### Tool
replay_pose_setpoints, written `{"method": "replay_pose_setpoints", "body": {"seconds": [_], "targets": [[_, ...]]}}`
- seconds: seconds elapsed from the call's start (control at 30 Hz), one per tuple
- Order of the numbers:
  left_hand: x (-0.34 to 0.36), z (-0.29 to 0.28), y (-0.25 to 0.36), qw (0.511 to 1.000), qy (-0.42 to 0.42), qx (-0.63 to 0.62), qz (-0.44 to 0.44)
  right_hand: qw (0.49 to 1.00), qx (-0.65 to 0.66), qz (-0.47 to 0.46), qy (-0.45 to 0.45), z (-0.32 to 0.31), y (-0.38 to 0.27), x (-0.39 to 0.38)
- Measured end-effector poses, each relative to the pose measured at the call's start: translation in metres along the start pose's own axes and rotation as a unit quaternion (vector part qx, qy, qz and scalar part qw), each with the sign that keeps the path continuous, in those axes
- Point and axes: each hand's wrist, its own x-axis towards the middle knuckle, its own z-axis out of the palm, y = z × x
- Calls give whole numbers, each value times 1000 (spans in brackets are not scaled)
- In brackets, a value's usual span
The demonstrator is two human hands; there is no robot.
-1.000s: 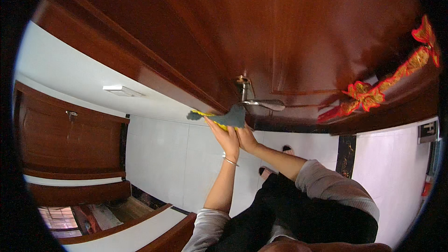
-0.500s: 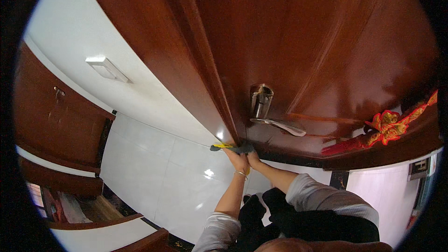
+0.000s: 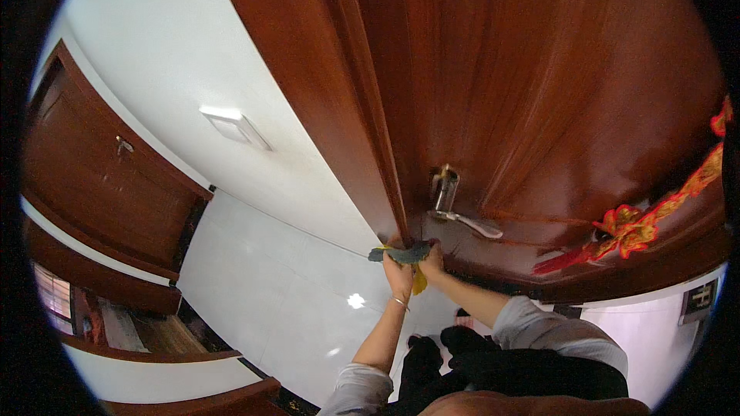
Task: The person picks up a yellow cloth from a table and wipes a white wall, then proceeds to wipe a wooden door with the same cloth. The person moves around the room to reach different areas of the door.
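A grey-and-yellow cloth [image 3: 411, 253] is bunched against the lower part of the brown wooden door frame [image 3: 356, 119], beside the door [image 3: 532, 77]. My left hand [image 3: 398, 272] grips the cloth from the near side, a bangle at its wrist. Close to its right, my right hand [image 3: 433, 260] is closed on the other end, its fingertips partly hidden. A yellow flap of the cloth hangs down between the two hands. Above and right of them, a metal door handle [image 3: 466, 222] sticks out from the door, touched by neither hand.
A red-and-gold hanging ornament [image 3: 634, 229] lies against the door at right. A white wall switch [image 3: 235, 127] sits on the left wall. Another brown door [image 3: 108, 162] stands at far left. Pale glossy tiles [image 3: 285, 293] cover the floor, where my dark-clad feet [image 3: 422, 350] stand.
The view has shifted, so the door and wall sit further right. Both hands still hold the cloth at the frame, and more of its yellow side now shows hanging below.
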Motion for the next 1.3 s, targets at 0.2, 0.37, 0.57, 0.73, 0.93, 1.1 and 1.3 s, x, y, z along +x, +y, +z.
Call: {"method": "replay_pose_setpoints", "body": {"seconds": [0.2, 0.37, 0.57, 0.73, 0.93, 1.1, 1.3], "targets": [[-5, -22, 170, 975, 83, 171, 115, 981, 120, -153, 31, -29, -96, -71], [-6, -44, 321, 957, 75, 107, 258, 957, 92, -276, -1, -108, -210, -106], [-8, -33, 455, 853, 164, 58, 493, 856, 113, -491, 114, -212, -366, -125], [8, -28, 474, 847, 101, 169, 493, 800, 85, -593, 36, -210, -386, -107], [28, -41, 554, 809, 97, 149, 560, 754, 86, -651, 2, -211, -448, -70], [56, -54, 690, 732, 142, 156, 647, 698, 171, -686, 114, -258, -589, -103], [62, -67, 810, 701, 139, 98, 692, 653, 204, -714, 150, -308, -704, -137]]}}
